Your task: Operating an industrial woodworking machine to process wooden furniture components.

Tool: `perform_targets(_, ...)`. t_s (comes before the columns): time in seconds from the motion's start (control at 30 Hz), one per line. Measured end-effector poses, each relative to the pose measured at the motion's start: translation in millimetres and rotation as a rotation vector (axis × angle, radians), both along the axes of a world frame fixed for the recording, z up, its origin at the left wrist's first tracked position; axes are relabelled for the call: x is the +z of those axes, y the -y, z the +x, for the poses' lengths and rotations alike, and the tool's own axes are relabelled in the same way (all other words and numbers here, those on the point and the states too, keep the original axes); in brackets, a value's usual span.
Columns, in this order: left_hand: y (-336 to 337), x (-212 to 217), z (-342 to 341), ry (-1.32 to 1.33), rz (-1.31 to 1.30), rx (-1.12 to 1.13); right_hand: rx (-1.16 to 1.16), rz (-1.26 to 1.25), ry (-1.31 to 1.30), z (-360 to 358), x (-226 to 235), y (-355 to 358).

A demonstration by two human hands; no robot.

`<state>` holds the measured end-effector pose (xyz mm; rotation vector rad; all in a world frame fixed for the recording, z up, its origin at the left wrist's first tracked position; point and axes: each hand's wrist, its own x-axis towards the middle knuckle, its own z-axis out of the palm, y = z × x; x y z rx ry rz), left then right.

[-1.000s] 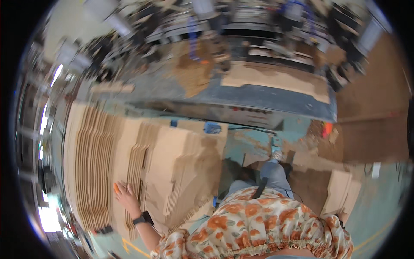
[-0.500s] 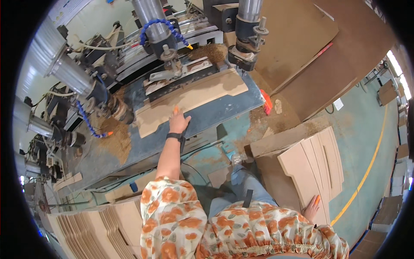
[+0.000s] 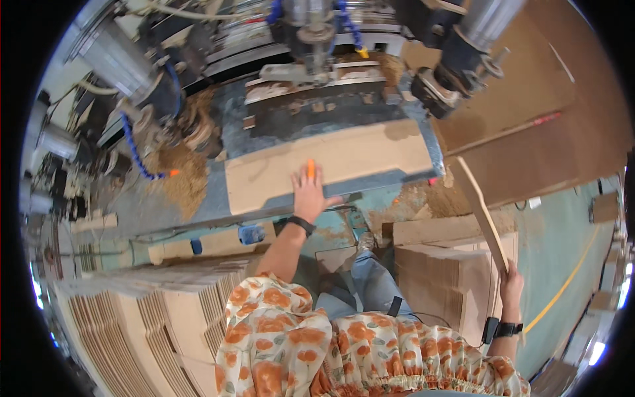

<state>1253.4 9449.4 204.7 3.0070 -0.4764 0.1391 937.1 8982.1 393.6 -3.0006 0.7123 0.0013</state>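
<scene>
While the left hand (image 3: 309,195) is pressed flat, grip wide, on the cardboard sheet (image 3: 331,162) lying on the machine table (image 3: 423,142), a cardboard strip (image 3: 481,215) is held upright in the right hand (image 3: 511,288) beside the cardboard stack (image 3: 443,278).

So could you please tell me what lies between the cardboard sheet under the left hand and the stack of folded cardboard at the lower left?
In the head view, a blue-grey machine ledge, then a lower cardboard strip.

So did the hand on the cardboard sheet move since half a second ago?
No, hardly. The left hand lies flat on the cardboard sheet on the machine table, near the sheet's front edge, as before. It only looks nearer because the head camera shifted.
</scene>
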Motion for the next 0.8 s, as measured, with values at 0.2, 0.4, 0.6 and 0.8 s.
perform_targets(0.2,-76.1,-33.7,-69.9,0.225,-0.081,-0.037,0.627,0.075,0.069,218.5,-15.8,-53.4)
perform_targets(0.4,-132.4,69.0,-106.2,0.094,-0.115,-0.202,0.981,0.12,0.091,355.9,-70.4,-164.6)
perform_targets(0.6,-187.1,179.7,-165.9,-0.012,0.098,-0.307,1.082,0.132,0.258,405.0,-156.8,-241.7)
perform_targets(0.8,-229.2,278.4,-257.5,0.07,0.386,-0.106,1.092,0.092,0.347,447.7,-211.6,-272.0)
